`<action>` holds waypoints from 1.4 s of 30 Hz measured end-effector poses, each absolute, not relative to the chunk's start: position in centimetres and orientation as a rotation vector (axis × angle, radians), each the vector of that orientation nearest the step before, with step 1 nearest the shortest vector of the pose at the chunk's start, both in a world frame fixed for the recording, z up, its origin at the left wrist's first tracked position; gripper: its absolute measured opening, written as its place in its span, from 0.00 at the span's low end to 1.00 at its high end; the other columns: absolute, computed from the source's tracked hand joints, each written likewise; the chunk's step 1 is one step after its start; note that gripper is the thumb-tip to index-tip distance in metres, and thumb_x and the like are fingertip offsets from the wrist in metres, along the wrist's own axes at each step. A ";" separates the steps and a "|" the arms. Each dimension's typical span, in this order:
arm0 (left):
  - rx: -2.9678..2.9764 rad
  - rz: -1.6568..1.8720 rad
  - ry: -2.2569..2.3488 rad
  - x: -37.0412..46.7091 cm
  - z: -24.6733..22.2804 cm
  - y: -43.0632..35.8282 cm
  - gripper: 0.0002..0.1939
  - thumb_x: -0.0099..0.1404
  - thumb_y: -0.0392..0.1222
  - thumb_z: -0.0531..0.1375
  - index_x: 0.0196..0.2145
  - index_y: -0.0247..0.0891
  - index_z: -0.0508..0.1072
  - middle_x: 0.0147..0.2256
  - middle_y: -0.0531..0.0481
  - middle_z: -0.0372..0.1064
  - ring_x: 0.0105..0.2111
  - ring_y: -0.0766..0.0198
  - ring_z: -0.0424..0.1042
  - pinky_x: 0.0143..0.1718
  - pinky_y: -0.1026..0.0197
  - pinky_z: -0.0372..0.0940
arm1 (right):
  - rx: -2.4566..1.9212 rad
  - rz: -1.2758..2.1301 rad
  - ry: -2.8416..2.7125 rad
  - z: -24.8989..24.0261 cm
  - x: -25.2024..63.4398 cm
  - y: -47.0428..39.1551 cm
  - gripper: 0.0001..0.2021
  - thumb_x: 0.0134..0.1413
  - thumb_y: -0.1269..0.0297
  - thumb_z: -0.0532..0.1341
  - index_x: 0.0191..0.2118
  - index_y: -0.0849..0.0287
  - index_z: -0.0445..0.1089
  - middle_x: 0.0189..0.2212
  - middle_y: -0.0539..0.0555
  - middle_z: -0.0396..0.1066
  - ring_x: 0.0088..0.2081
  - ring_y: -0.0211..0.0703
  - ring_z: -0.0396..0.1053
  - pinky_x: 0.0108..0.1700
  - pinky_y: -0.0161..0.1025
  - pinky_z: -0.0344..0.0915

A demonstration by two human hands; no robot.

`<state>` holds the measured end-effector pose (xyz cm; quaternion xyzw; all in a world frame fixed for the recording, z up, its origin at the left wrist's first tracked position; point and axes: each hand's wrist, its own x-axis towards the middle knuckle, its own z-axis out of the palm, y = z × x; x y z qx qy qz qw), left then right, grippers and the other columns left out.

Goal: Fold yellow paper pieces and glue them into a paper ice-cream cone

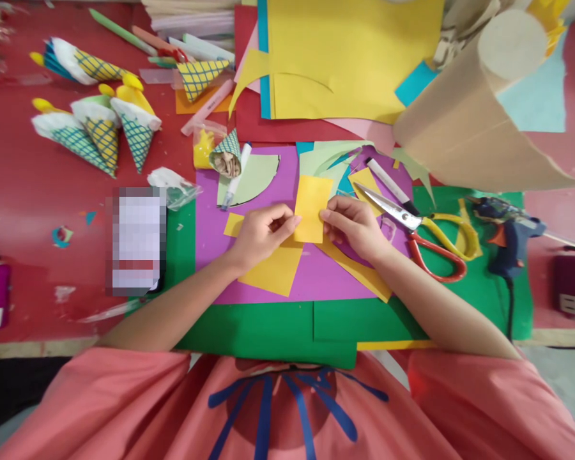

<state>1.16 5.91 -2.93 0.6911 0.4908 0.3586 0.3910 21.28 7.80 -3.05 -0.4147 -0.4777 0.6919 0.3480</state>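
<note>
- The small yellow-orange rectangular paper piece (313,203) is upright in view between the 2 hands, above the large purple paper sheet (311,281).
- The left hand (263,233) pinches its left edge with thumb and fingertips; the right hand (352,227) grips its right edge the same way.
- It looks very light and thin, probably stiff enough to keep flat but quick to crease or bend under a hard squeeze.
- Its 2 side edges seem the best places to hold, with light thumb-and-finger pressure; pulling them apart could tear it.
- The metal scissors with yellow and red handles (406,218) lie open beside the right hand, a snag risk.
</note>
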 end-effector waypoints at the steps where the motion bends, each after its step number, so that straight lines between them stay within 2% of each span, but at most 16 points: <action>1: 1.777 0.917 1.249 1.2 -2.9 5.9 0.17 0.66 0.46 0.57 0.22 0.37 0.61 0.19 0.58 0.54 0.19 0.74 0.53 0.20 0.66 0.49 | -1.068 1.794 -1.233 -3.1 21.3 7.8 0.14 0.56 0.60 0.64 0.25 0.59 0.62 0.18 0.45 0.65 0.16 0.28 0.59 0.17 0.30 0.51; 7: 1.869 0.921 1.258 1.3 -2.8 5.8 0.17 0.67 0.44 0.56 0.22 0.37 0.60 0.18 0.59 0.53 0.18 0.74 0.52 0.20 0.67 0.48 | -1.042 1.796 -1.191 -3.2 21.2 7.8 0.13 0.56 0.60 0.64 0.26 0.58 0.62 0.17 0.44 0.65 0.15 0.28 0.57 0.16 0.30 0.49; 13: 1.943 0.882 1.273 1.2 -2.9 5.8 0.16 0.68 0.44 0.55 0.23 0.38 0.60 0.18 0.60 0.52 0.17 0.74 0.52 0.20 0.66 0.48 | -1.022 1.782 -1.149 -3.3 21.2 7.8 0.13 0.55 0.61 0.64 0.26 0.58 0.62 0.18 0.45 0.66 0.16 0.28 0.59 0.16 0.28 0.51; 19: 1.933 0.863 1.303 1.1 -2.9 5.6 0.17 0.68 0.47 0.55 0.24 0.38 0.62 0.18 0.59 0.56 0.18 0.73 0.54 0.21 0.66 0.49 | -1.002 1.769 -1.073 -3.4 21.1 7.9 0.13 0.54 0.61 0.65 0.26 0.58 0.62 0.17 0.43 0.65 0.15 0.28 0.59 0.16 0.27 0.52; 25: 1.945 0.881 1.278 1.2 -3.0 5.7 0.16 0.69 0.46 0.54 0.24 0.38 0.62 0.18 0.59 0.55 0.18 0.74 0.53 0.20 0.66 0.49 | -0.974 1.777 -1.023 -3.4 21.1 8.0 0.12 0.54 0.63 0.65 0.26 0.59 0.63 0.18 0.44 0.66 0.15 0.27 0.60 0.15 0.26 0.52; 31: 1.904 0.871 1.292 1.2 -2.8 5.5 0.13 0.68 0.46 0.55 0.27 0.39 0.64 0.20 0.58 0.60 0.19 0.73 0.56 0.21 0.66 0.51 | -0.994 1.752 -1.023 -3.7 21.2 8.1 0.13 0.54 0.61 0.66 0.26 0.58 0.62 0.17 0.43 0.67 0.15 0.27 0.60 0.15 0.26 0.53; 42: 2.040 0.811 1.310 1.1 -2.8 5.6 0.13 0.70 0.46 0.51 0.27 0.40 0.61 0.19 0.59 0.55 0.17 0.71 0.53 0.22 0.65 0.49 | -0.999 1.744 -1.025 -3.6 21.1 8.0 0.12 0.53 0.61 0.66 0.27 0.58 0.62 0.18 0.43 0.66 0.16 0.27 0.59 0.16 0.27 0.54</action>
